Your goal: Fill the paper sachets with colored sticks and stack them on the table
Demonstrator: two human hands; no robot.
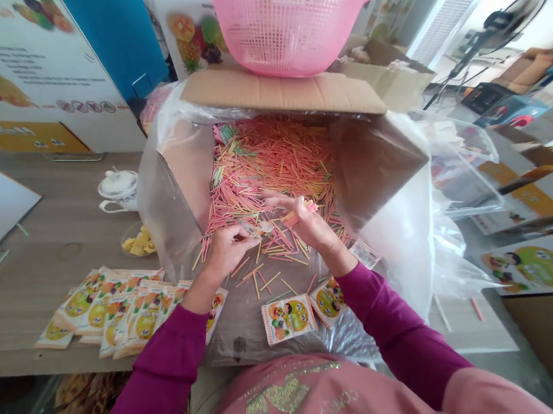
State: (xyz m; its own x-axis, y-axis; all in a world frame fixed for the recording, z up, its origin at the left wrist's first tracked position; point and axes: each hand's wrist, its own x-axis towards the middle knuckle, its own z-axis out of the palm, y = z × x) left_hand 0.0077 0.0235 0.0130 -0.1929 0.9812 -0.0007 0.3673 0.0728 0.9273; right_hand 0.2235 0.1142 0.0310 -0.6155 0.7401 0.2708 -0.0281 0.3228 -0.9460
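A cardboard box lined with clear plastic opens towards me, heaped with thin pink, yellow and green sticks. At its front, my left hand pinches a small clear-and-printed packet. Close beside it, my right hand is closed around a small bunch of sticks, some fingers stretched towards the packet. Loose sticks lie scattered below both hands. Printed packets with a yellow-green cartoon face rest near the table's front edge, one partly under my right forearm.
Many printed packets lie in an overlapping pile at left. Behind them are a small bowl of yellow pieces and a white lidded cup. A pink basket stands behind the box flap. Clear plastic bins and a fan are at right.
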